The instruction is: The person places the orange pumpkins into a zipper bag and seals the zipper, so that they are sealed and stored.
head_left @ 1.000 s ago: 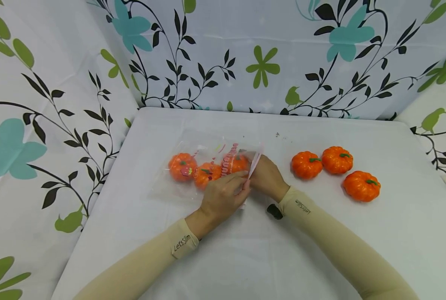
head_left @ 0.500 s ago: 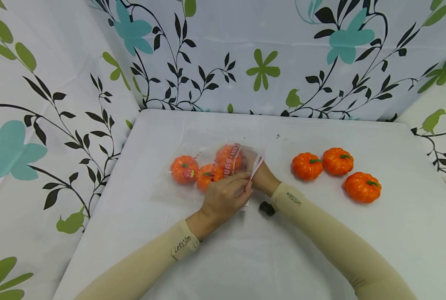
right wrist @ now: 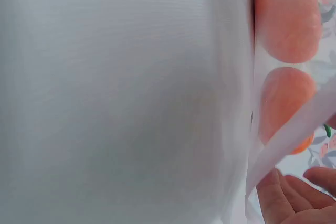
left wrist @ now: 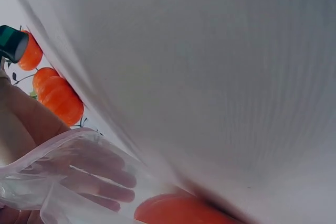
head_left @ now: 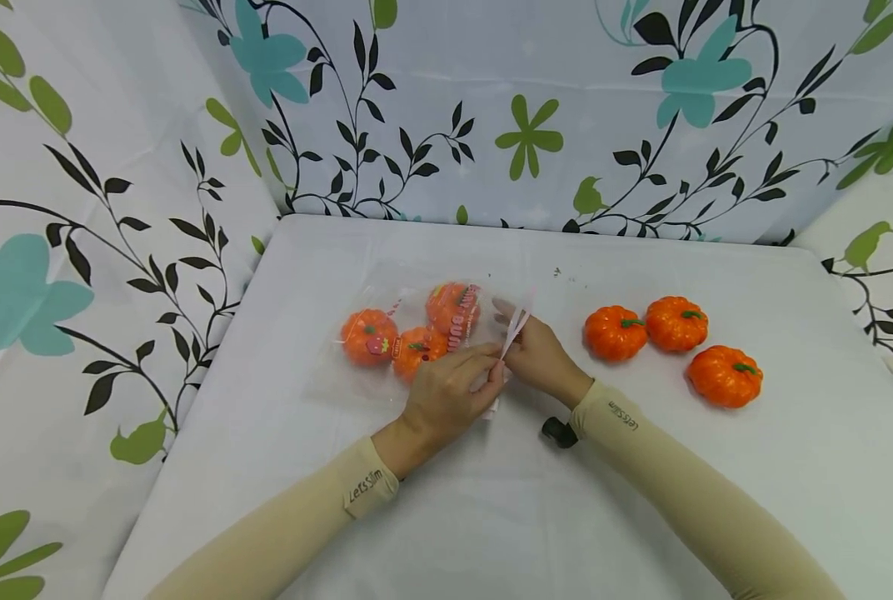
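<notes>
A clear plastic zip bag (head_left: 349,387) with red print lies on the table, its pink-edged mouth toward the right. Inside it are three small orange toy pumpkins: a left one (head_left: 368,337), a middle one (head_left: 419,352) and a far one (head_left: 452,308). My left hand (head_left: 446,396) pinches the near part of the bag's mouth. My right hand (head_left: 540,354) reaches in at the opening, its fingers just short of the far pumpkin. In the left wrist view the right hand's loosely straight fingers (left wrist: 100,187) show through the plastic, holding nothing.
To the right of the bag, three more orange pumpkins stand in a loose group: one (head_left: 615,333), another (head_left: 675,322) and a nearer one (head_left: 725,377). The white table (head_left: 791,517) meets leaf-patterned cloth (head_left: 521,75) at the back and sides.
The right hand went deeper into the bag, pushing the far pumpkin up and left. It has since let go and drawn back right toward the mouth. The left hand stays in place.
</notes>
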{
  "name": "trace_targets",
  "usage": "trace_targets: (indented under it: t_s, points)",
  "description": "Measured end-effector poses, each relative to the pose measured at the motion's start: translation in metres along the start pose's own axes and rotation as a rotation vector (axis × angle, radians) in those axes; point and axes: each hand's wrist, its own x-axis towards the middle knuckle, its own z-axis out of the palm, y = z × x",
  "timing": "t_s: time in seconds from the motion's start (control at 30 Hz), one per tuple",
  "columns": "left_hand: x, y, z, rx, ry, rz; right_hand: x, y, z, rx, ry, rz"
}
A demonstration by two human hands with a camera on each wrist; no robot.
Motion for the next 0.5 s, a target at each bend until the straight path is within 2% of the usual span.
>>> trace_targets:
  t_s: [0.1,0.27,0.5]
  points:
    - [0.002,-0.001,-0.002,0.006,0.003,-0.006,-0.001,0.0,-0.002,0.05,0.001,0.026]
    - [0.001,-0.003,-0.002,0.009,0.012,-0.006,0.003,-0.003,0.001,0.055,-0.003,-0.016]
    - [-0.001,-0.005,-0.003,-0.002,-0.015,0.037,0.011,-0.005,0.011,0.038,0.011,-0.143]
